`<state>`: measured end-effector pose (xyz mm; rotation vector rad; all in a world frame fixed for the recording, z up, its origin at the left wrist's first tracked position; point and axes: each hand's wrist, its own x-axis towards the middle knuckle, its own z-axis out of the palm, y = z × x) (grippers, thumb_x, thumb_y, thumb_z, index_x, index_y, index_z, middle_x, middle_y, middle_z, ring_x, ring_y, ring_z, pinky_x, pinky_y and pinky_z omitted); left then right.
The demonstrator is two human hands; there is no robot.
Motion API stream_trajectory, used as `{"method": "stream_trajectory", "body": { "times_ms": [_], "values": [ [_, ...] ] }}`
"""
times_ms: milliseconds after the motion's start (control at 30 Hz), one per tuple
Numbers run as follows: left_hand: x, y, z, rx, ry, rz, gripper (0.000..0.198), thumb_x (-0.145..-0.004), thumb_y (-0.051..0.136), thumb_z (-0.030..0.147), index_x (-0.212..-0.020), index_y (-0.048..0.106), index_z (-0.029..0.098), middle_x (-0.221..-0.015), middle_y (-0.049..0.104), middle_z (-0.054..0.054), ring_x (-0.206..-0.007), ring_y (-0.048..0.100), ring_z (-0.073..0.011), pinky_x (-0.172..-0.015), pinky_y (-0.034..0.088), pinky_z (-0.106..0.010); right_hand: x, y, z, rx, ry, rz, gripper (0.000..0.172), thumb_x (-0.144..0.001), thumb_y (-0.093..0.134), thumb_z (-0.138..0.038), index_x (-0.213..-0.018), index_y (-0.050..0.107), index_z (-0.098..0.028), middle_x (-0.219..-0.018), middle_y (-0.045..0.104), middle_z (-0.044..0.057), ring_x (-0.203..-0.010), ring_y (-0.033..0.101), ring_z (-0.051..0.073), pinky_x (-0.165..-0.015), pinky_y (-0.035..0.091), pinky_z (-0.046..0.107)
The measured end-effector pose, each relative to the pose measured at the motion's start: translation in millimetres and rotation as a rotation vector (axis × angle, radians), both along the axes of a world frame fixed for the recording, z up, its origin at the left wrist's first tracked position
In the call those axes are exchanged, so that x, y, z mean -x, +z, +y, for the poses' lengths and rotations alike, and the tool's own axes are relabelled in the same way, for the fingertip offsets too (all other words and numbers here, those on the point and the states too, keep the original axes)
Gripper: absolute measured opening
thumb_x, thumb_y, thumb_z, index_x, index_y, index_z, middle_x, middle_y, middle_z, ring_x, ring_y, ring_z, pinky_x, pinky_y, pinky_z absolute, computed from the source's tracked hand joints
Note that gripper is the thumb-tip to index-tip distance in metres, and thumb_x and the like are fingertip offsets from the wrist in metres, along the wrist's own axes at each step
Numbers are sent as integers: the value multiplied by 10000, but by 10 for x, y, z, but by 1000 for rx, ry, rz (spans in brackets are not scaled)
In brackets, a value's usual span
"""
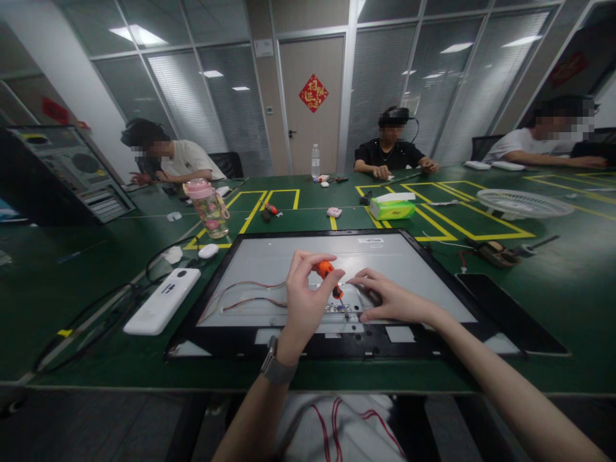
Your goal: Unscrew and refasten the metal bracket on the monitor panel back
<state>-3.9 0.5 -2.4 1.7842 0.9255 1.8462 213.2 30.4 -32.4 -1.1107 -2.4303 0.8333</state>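
In the head view, my left hand point(308, 295) is closed round the orange-and-black handle of a screwdriver point(326, 268). The screwdriver slants down, its shaft reaching a small circuit board point(332, 308) near the lower middle of a flat display panel point(255, 256). My right hand point(392, 298) rests just right of the board, thumb and fingers apart, over a metal bracket; the space under its palm is dark and partly hidden. Thin coloured wires point(253, 299) run left from behind my left hand across the panel's grey back.
A white power bank point(163, 301) and cables lie left, near a pink-lidded bottle point(206, 208). A black flat panel point(510, 314) lies right, with a green tissue pack point(392, 207) and white fan grille point(524, 202) beyond. Several people sit across the green table point(120, 256).
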Motion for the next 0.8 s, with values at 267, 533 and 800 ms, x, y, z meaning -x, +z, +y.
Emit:
{"method": "stream_trajectory", "body": {
  "times_ms": [267,533,800],
  "values": [
    [21,38,-34,65,-104,1,218,-926,548,259,-1099,676,229,-980,543,-50,-879,570,-159,-801,467,-282,-3,-5,13,-9,5,-9,721,-737,733,-515,-1347,503,-208,-1197,473,89,-966,518,234,-830,469,340],
    [15,51,-22,-14,-106,-31,136,-848,659,240,-969,712,204,-876,542,-35,-826,541,-154,-753,453,-273,5,-12,15,-7,1,3,709,-735,731,-510,-1341,508,-215,-1198,475,86,-952,523,231,-807,475,336],
    [6,33,-16,-6,-108,-97,161,-725,772,161,-795,629,188,-771,518,26,-691,495,-105,-656,406,-219,4,4,6,-3,-8,-16,720,-733,733,-509,-1345,507,-205,-1203,476,91,-1008,514,250,-851,463,350]
  ]
}}
